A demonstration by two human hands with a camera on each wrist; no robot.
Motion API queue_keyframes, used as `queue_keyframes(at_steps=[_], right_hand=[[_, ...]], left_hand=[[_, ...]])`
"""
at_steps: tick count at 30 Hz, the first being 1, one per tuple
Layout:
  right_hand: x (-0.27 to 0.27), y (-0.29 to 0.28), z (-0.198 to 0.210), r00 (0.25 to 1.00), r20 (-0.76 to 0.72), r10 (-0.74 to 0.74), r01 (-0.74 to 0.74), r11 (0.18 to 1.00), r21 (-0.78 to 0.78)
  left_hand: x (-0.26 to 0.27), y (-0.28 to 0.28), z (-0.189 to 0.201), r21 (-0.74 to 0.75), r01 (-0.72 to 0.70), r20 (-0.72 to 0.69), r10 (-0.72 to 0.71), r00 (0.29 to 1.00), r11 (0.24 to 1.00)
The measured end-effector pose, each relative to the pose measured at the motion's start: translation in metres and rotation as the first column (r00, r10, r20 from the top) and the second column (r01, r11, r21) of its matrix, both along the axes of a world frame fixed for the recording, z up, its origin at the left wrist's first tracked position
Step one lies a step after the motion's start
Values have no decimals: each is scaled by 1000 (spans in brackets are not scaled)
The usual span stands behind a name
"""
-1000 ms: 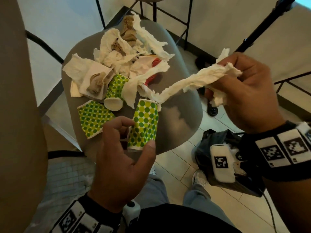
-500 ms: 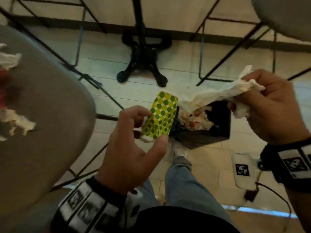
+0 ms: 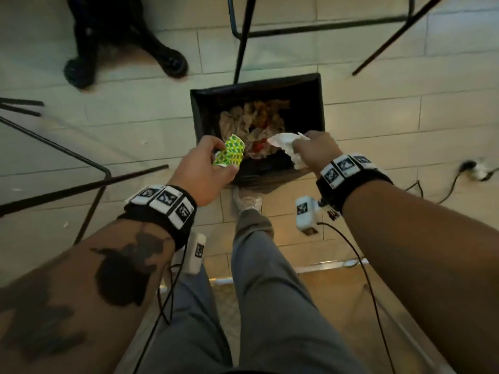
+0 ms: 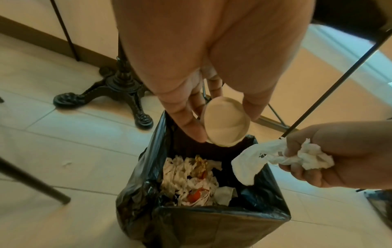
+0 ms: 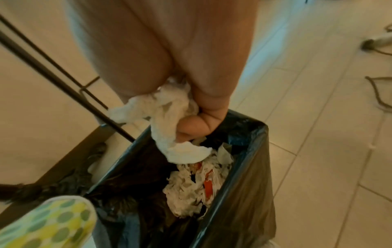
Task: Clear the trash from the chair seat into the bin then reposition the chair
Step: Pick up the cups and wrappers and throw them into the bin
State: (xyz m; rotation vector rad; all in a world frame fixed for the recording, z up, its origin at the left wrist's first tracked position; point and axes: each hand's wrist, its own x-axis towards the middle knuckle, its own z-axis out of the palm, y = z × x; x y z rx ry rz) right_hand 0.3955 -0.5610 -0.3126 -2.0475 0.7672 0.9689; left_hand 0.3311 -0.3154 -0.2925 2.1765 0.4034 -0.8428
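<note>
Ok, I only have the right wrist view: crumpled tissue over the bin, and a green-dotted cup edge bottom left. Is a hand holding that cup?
Observer: Yes, the left hand grips the dotted paper cup over the bag-lined bin.
Operator: Which way is it turned?
Observer: In the left wrist view its closed base faces the wrist.
Operator: Anything close to the bin on the person's side?
Observer: The person's shoe is right against it.

A black cast-iron table base (image 3: 118, 49) with scrolled feet stands on the pale tiled floor (image 3: 378, 125). Thin black metal legs (image 3: 240, 41) of nearby furniture cross the tiles. A dark cable (image 3: 456, 182) trails to a white plug at the far right.
</note>
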Motion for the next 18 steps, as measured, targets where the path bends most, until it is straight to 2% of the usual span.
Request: queue_keyframes(at_steps=[2, 5, 7, 9, 11, 13, 14, 16, 18], right_hand=[[5, 2, -18, 986, -96, -138, 145, 987, 68], [13, 6, -29, 912, -227, -341, 386, 900, 203], [13, 3, -34, 829, -274, -488, 547, 809, 215], [12, -2, -35, 782, -296, -548, 613, 763, 205], [8, -2, -30, 848, -283, -448, 502, 849, 162], [3, 1, -21, 933, -282, -223, 259, 961, 98], [-1, 3, -17, 951, -296, -86, 115, 990, 82], [-7, 11, -7, 939, -309, 153, -143, 988, 53], [-10, 29, 13, 916, -285, 282, -288, 957, 21]], left_hand=[[3, -6, -16, -29, -22, -55, 20, 998, 999], [8, -11, -28, -91, -44, -143, 30, 989, 995], [10, -10, -24, -96, -45, -167, 28, 986, 994], [9, -5, -12, -90, -49, -169, 33, 985, 995], [4, 5, 5, -73, -71, -173, 57, 983, 995], [-3, 17, 27, -57, -109, -172, 98, 980, 992], [-9, 25, 39, -55, -129, -165, 119, 979, 990], [-23, 41, 63, -55, -178, -145, 168, 975, 983], [-39, 63, 88, -71, -214, -128, 204, 971, 974]])
